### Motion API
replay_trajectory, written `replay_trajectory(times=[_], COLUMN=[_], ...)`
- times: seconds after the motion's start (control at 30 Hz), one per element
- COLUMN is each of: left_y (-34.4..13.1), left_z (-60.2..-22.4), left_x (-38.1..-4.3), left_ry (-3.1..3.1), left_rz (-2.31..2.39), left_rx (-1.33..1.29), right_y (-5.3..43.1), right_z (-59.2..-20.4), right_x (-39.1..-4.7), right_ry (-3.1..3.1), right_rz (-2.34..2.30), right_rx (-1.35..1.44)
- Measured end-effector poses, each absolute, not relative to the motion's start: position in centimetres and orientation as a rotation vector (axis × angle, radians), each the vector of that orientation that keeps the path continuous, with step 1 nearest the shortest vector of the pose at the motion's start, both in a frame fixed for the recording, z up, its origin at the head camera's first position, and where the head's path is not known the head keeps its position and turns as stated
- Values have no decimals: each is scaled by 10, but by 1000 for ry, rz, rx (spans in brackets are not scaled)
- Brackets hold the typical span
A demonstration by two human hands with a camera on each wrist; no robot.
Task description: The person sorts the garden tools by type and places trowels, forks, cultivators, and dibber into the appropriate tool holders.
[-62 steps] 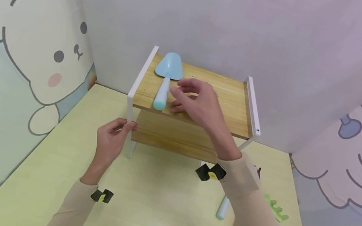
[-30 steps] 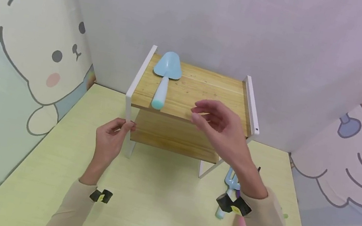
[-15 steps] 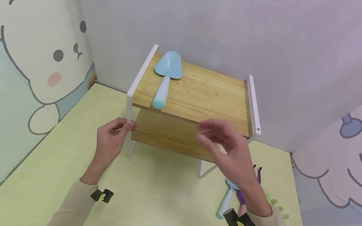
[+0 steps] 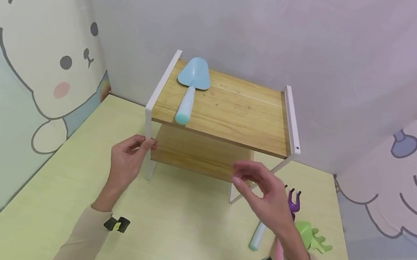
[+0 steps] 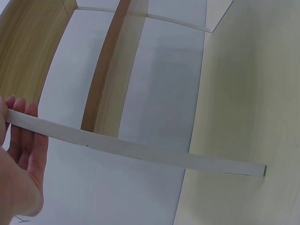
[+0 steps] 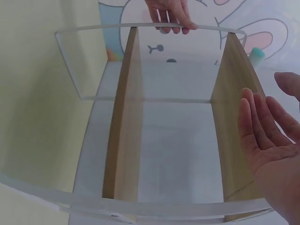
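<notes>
A light blue toy trowel (image 4: 194, 78) lies at the left end of the top board of a small two-tier shelf (image 4: 232, 111) with a white frame. My left hand (image 4: 128, 160) pinches the shelf's front left upright; the left wrist view shows the fingers and thumb around that white bar (image 5: 136, 149). My right hand (image 4: 264, 195) hangs in front of the shelf's right side, fingers loosely bent and thumb apart, holding nothing. In the right wrist view the right hand (image 6: 276, 136) has its palm in sight beside the top board.
On the table to the right lie more toy garden tools: a light blue handle (image 4: 257, 237), a purple fork (image 4: 294, 202) with a pink handle, and a green shovel (image 4: 303, 230) by a green rake (image 4: 320, 242). My right arm partly covers them. Cartoon-printed cloth walls stand around the table.
My right hand has drawn away from beside the trowel's handle, moving right and down to the shelf's front. The left hand keeps its grip on the upright; the trowel stays put.
</notes>
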State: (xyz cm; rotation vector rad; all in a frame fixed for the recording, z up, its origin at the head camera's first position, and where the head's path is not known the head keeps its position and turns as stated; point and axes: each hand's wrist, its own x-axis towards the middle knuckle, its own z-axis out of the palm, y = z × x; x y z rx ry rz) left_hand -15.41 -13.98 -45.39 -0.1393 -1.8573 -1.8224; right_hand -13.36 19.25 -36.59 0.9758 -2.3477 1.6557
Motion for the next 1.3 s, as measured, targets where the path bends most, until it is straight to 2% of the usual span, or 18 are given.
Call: replay_trajectory(times=[0.47, 1.3], left_y=[-141, -141], left_z=[-454, -457], left_x=[-155, -154], left_ry=[-1857, -1866], left_rz=[-1840, -1854], left_rx=[-134, -141], right_y=[216, 269], right_z=[-413, -492], right_x=[-126, -102], right_ry=[-2291, -2410], right_rz=[1678, 1636], right_rx=[927, 594])
